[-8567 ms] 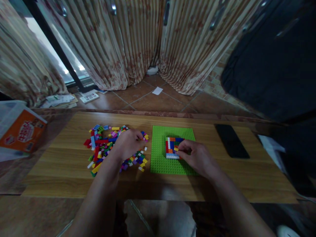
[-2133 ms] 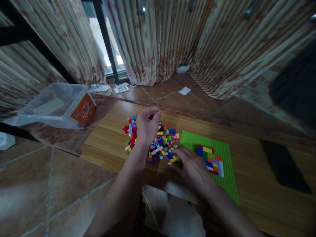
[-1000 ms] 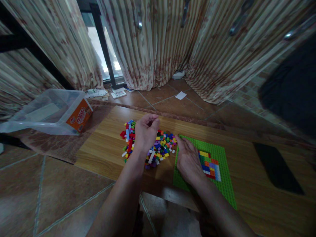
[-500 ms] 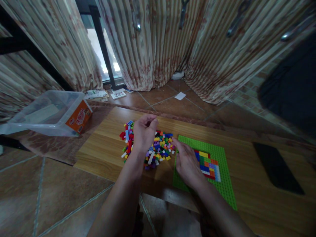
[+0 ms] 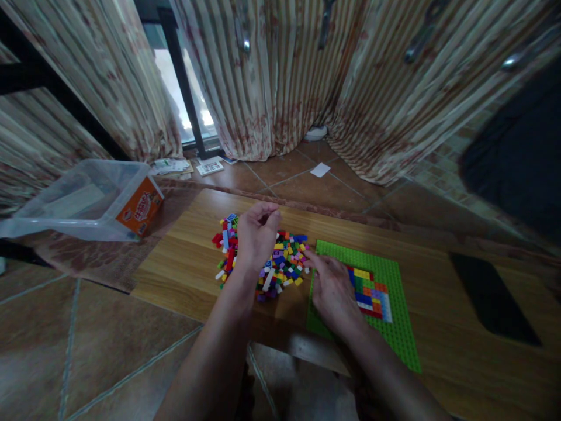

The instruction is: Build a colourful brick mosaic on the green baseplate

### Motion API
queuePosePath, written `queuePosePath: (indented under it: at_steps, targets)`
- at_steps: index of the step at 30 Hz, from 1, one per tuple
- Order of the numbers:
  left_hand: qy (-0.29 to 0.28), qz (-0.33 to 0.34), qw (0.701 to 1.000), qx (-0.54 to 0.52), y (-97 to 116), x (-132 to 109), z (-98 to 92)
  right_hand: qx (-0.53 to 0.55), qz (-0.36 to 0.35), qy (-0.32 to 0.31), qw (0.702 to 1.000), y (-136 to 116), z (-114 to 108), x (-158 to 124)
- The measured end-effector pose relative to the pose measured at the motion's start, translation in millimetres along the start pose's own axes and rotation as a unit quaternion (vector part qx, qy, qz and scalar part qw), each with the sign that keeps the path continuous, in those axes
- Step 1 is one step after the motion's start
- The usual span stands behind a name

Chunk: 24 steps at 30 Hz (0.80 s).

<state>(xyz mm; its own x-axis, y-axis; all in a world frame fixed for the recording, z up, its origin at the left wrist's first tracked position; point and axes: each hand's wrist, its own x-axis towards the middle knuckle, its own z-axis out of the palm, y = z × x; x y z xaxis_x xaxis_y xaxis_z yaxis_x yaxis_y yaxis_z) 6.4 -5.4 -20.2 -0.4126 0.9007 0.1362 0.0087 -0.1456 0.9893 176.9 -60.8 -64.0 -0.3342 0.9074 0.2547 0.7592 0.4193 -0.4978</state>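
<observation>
Over the pile of loose toy bricks (image 5: 284,263), my left hand (image 5: 258,231) is closed, thumb and fingertips brought together. Whatever may be between them is too small or hidden to make out. My right hand (image 5: 335,289) hovers at the left side of the green baseplate (image 5: 385,266), its index finger stretched out to the right edge of the pile. No brick shows in it. On the baseplate a block of joined coloured bricks (image 5: 370,292) lies just right of that hand, which partly covers it.
A wooden table (image 5: 175,257) carries the bricks, with a dark flat panel (image 5: 493,298) at its right. To the left stands a clear plastic bin (image 5: 87,228) with an orange label. Striped curtains (image 5: 280,76) hang behind, and a white paper (image 5: 320,169) lies on the tiled floor.
My right hand's index finger has extended away from its other fingers toward the pile's edge. My left hand has stayed almost still. The joined bricks look the same.
</observation>
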Motion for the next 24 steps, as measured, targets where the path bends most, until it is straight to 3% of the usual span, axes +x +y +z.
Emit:
queuePosePath:
  at_steps: [5, 8, 10, 13, 15, 19, 24]
  targets:
    - [-0.009, 0.010, 1.000, 0.028, -3, 1, -2.1, 0.004, -0.008, 0.016, 1.000, 4, -5, 3]
    - [-0.049, 0.032, 0.991, 0.122, -5, 2, -4.7, -0.022, -0.006, 0.031, 0.999, 7, -6, 5]
    - [-0.099, 0.082, 0.960, 0.251, -6, 0, -5.2, -0.033, -0.001, 0.031, 0.999, 9, -7, 6]
    - [-0.182, 0.182, 0.865, 0.431, -8, -8, -0.6, -0.040, 0.004, 0.029, 0.999, 11, -9, 6]
    - [-0.210, 0.218, 0.815, 0.493, -10, -14, 6.4, -0.040, 0.004, 0.030, 0.999, 11, -11, 6]
    - [-0.218, 0.219, 0.772, 0.555, -16, -21, 24.1, -0.041, 0.013, 0.035, 0.998, 14, -15, 5]
    - [-0.224, 0.183, 0.749, 0.596, -22, -20, 39.0, -0.045, 0.025, 0.039, 0.998, 16, -19, 5]
